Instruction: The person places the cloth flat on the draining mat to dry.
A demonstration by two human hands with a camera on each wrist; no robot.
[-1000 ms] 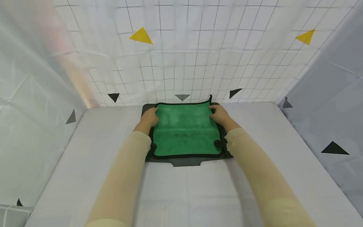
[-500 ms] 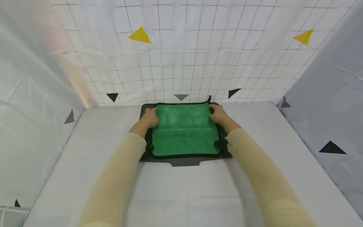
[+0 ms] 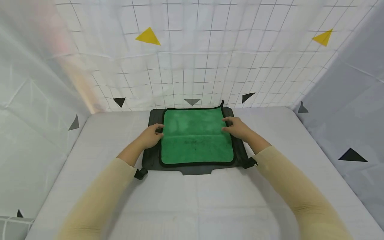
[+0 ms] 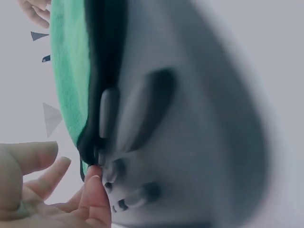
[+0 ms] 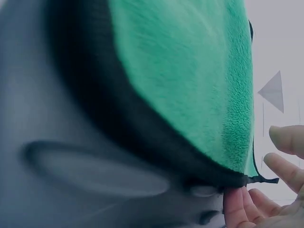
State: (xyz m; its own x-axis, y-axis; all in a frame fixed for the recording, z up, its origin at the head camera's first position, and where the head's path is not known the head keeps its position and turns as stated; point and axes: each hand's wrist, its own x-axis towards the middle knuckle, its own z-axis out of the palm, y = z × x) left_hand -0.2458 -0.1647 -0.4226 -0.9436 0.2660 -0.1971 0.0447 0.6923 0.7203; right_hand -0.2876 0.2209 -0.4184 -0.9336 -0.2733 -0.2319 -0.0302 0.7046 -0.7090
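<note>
A green towel (image 3: 195,133) with black edging and a small corner loop lies spread flat on a dark grey board (image 3: 196,170). My left hand (image 3: 151,136) is by the towel's left edge, thumb and fingers apart; in the left wrist view a fingertip (image 4: 95,178) touches or nearly touches the black edging. On the opposite side, my right hand (image 3: 237,128) has its fingers spread at the towel's right edge. The right wrist view shows its fingertips (image 5: 232,202) at the edging near the loop (image 5: 266,180), the thumb well away. Neither hand holds anything.
Raised oval shapes (image 4: 147,109) stand on the board beside the towel. The board rests on a white-covered table (image 3: 195,200). Behind it rises a white gridded sheet (image 3: 192,73) with yellow and black triangles. Grey-white sheets (image 3: 357,110) flank both sides.
Both hands have moved back toward the person and slightly outward from the towel's upper sides, the left hand farther. The towel and the board look unmoved.
</note>
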